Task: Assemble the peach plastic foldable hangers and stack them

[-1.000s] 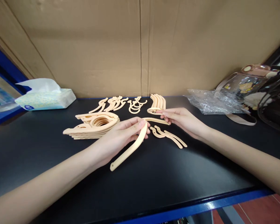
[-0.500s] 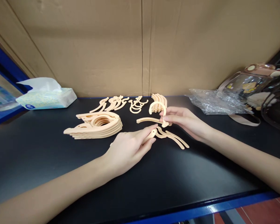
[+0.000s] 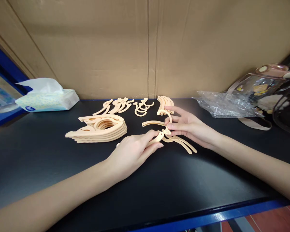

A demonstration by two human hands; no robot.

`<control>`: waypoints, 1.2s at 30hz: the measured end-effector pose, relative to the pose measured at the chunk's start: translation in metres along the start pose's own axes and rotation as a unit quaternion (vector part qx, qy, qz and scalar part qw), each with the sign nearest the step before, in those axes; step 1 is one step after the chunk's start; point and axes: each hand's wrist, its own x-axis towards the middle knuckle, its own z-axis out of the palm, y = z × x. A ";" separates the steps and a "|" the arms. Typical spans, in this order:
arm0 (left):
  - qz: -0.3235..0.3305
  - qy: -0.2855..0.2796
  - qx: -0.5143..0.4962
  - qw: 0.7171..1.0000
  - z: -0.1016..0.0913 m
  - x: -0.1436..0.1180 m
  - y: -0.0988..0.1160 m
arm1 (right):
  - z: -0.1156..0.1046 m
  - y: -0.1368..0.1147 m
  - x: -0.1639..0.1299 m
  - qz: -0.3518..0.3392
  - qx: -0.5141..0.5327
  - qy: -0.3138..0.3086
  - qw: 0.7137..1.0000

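My left hand [image 3: 132, 151] is closed around a beige plastic hanger arm [image 3: 157, 139], whose holed end sticks out past the thumb and forefinger. Between the thumb and fingers of my right hand [image 3: 188, 125] is a curved hanger hook [image 3: 169, 117], its flat base right beside that holed end; whether the two touch I cannot tell. Loose hanger arms [image 3: 183, 145] lie on the table under and behind my hands, and another arm [image 3: 152, 123] lies a little farther back. To the left sits a stack of folded hangers [image 3: 103, 130].
Along the back of the black table [image 3: 145, 190] lie several hanger arms [image 3: 120, 105], several hooks [image 3: 142, 108] and a nested group of arms [image 3: 163, 103]. A tissue pack [image 3: 48, 100] sits at the left. Clear plastic wrap [image 3: 222, 104] and a transparent bag [image 3: 258, 87] are at the right.
My right hand has brought the hook slightly down and left, tilting it, so its base now meets or nearly meets the holed end of the arm. My left hand has barely moved.
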 end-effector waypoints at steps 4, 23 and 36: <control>0.016 0.002 -0.016 1.000 0.001 0.000 0.000 | 0.001 0.001 0.000 0.013 0.004 -0.009 1.000; 0.131 0.064 0.089 0.985 0.003 -0.002 -0.002 | 0.004 -0.004 -0.003 0.025 -0.019 -0.003 0.999; 0.131 0.059 0.160 0.977 0.003 -0.003 -0.002 | 0.003 -0.003 -0.003 0.008 -0.068 0.011 0.998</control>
